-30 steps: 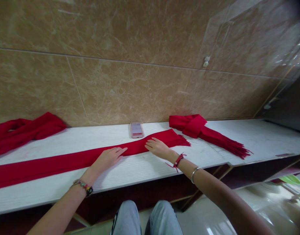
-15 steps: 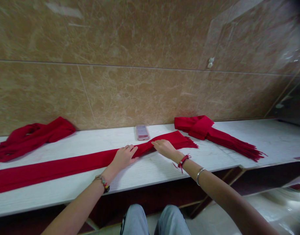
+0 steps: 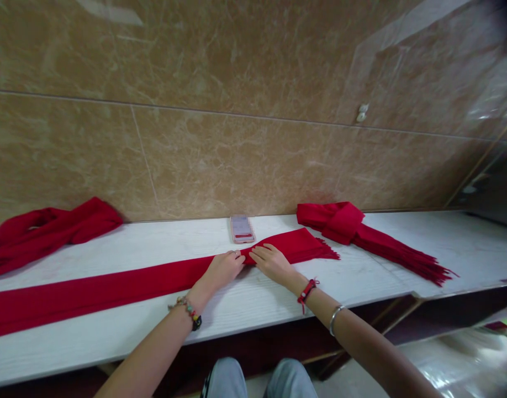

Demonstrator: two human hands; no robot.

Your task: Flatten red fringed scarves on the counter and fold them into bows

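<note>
A long red scarf (image 3: 112, 284), folded into a narrow band, stretches across the white tabletop from the left edge to its fringed end right of centre. My left hand (image 3: 222, 271) is closed on the scarf, its fingers bunching the cloth near the middle. Close beside it, my right hand (image 3: 274, 264) grips the same narrowed spot, fingers bent over the fabric. Between and under the fingertips the scarf is gathered, and part of it is hidden. To the right the cloth widens again toward the fringe.
Behind my hands lies a phone (image 3: 242, 229) near the tiled wall (image 3: 204, 166). A knotted red scarf (image 3: 344, 224) with fringe rests at the right, and a loosely heaped red scarf (image 3: 58, 229) at the left. The white table (image 3: 361, 293) has open shelving below its front edge.
My left hand has slid right along the scarf and now sits against my right hand. The cloth between them is bunched narrower. The view has shifted slightly.
</note>
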